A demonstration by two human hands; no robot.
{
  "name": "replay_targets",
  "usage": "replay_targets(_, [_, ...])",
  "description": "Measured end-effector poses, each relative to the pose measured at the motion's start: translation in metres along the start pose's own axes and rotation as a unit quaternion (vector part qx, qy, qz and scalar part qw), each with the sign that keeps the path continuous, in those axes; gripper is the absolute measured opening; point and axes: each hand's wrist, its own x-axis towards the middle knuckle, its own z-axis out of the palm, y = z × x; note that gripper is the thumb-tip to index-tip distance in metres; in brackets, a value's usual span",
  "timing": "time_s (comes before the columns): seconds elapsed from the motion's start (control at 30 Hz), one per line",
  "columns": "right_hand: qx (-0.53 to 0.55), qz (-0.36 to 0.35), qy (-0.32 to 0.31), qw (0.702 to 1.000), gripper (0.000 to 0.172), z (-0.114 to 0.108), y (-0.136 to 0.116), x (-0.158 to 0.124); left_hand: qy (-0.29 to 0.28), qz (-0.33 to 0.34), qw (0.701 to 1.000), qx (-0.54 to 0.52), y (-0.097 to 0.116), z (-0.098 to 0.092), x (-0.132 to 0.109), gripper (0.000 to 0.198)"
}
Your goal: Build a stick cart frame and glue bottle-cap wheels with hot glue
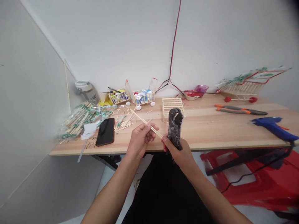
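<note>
Wooden sticks [146,123] pinched in left hand [139,140], fingers closed around them, far ends reaching just beside dark cutters [174,127]. Right hand [178,154] clamped on cutters, held upright over front edge of wooden table [210,132]. Stick frame [172,107] sits behind cutters. Black phone [105,132] lies left, blue glue gun [272,127] right.

The thin sticks in my left hand [147,125] are pale, smooth bare wood — the tool in my right hand [178,155] [174,127] has a glossy, mottled dark finish. The surface [205,124] is lightly sheened wood-grain laminate, the glue gun [272,127] smooth blue plastic, the phone [105,132] glossy black.
</note>
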Motion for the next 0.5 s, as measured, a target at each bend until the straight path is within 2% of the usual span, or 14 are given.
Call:
replay_targets(0.17, [0.053,-0.030,-0.033,0.998,0.031,0.000,0.005,-0.001,-0.010,-0.013,1.000,-0.016,0.000,-0.001,0.000,0.039])
replay_targets(0.33, [0.111,-0.056,-0.066,0.990,0.028,0.001,0.011,-0.002,-0.032,-0.094,0.993,-0.067,-0.003,-0.004,0.002,0.034])
replay_targets(0.5, [0.122,-0.079,-0.095,0.985,0.030,0.002,0.013,-0.003,-0.112,-0.168,0.976,-0.087,-0.007,-0.004,-0.002,0.024])
